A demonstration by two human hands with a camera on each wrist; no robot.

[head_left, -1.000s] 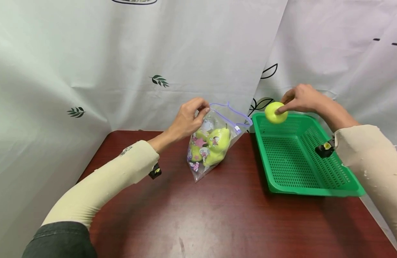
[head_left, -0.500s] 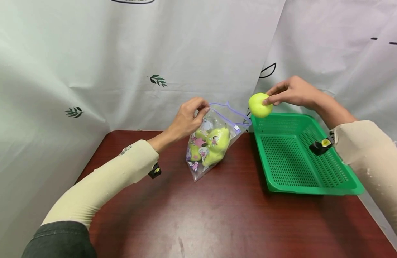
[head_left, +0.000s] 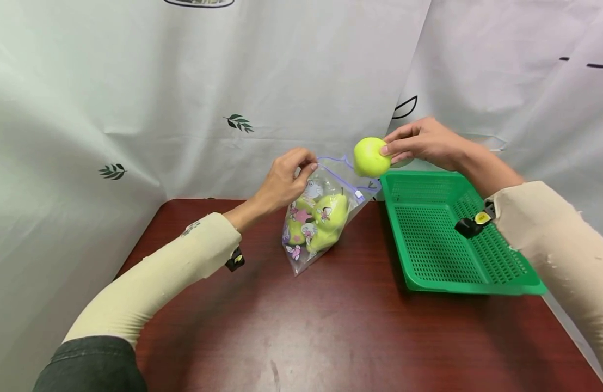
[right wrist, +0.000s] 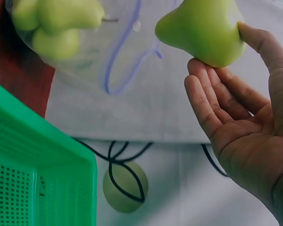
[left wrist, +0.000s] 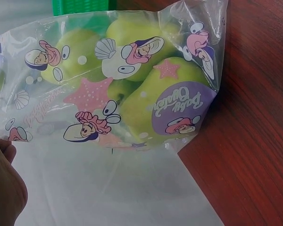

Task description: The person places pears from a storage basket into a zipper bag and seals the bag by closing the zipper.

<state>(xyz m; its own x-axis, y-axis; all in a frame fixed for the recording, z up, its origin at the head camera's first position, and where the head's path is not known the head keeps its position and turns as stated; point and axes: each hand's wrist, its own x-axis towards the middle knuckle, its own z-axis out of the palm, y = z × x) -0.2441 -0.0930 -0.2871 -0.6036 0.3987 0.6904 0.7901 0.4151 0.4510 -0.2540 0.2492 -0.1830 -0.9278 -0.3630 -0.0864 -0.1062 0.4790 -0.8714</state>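
My left hand (head_left: pixel 287 177) pinches the top edge of a clear zip bag (left wrist: pixel 141 77) printed with cartoon oysters and pink stars. Several green pears (head_left: pixel 331 211) lie in the bag, and its purple-edged mouth gapes toward the right. With thumb and fingertips my right hand (head_left: pixel 426 144) grips another green pear (right wrist: pixel 205 33) by its round end. In the head view this pear overlaps the bag's mouth from above. The right wrist view shows its narrow end directed toward the bag's purple zip strip (right wrist: pixel 111 66).
A green plastic basket (head_left: pixel 401 250) with slotted walls stands on the right side of the dark red table (head_left: pixel 301 326); no fruit shows in it. White patterned sheeting (head_left: pixel 184 98) hangs behind the table and along its sides.
My right hand has carried the pear leftward from over the basket's back left corner to the bag's mouth. The left hand and the bag have stayed in place.
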